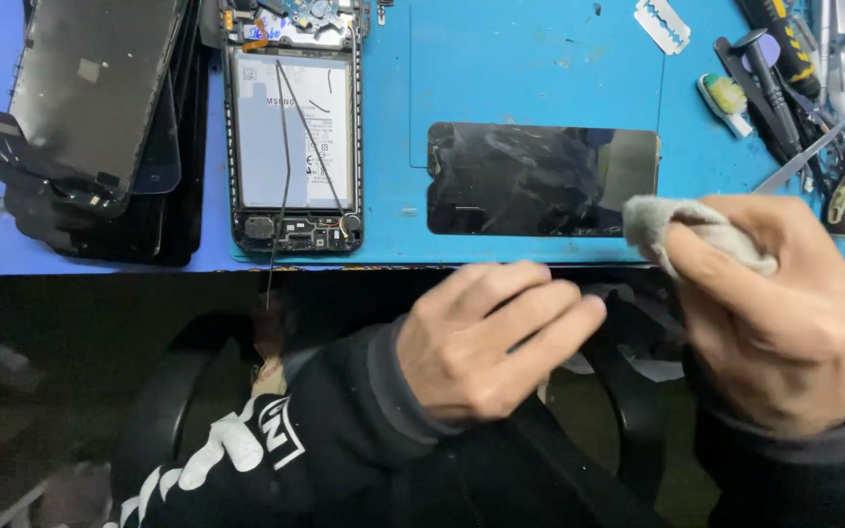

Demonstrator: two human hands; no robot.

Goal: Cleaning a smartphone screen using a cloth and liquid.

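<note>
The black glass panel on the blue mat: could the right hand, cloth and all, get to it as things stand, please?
Probably yes: the right hand holds the grey cloth at the black glass panel's right edge, with nothing lying between them.

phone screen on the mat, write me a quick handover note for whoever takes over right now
Right hand: closed around a wadded grey cloth, at the right end of the black screen panel lying flat on the blue mat.
Left hand: empty, loosely curled, below the mat's front edge, touching nothing.
Opened phone with battery exposed sits left of the panel; stack of old screens far left; screwdrivers and tweezers far right.
Done: panel laid out, cloth in hand.
Left: panel surface looks smudged and streaked, so wiping seems unfinished; phone not yet closed up.
</note>
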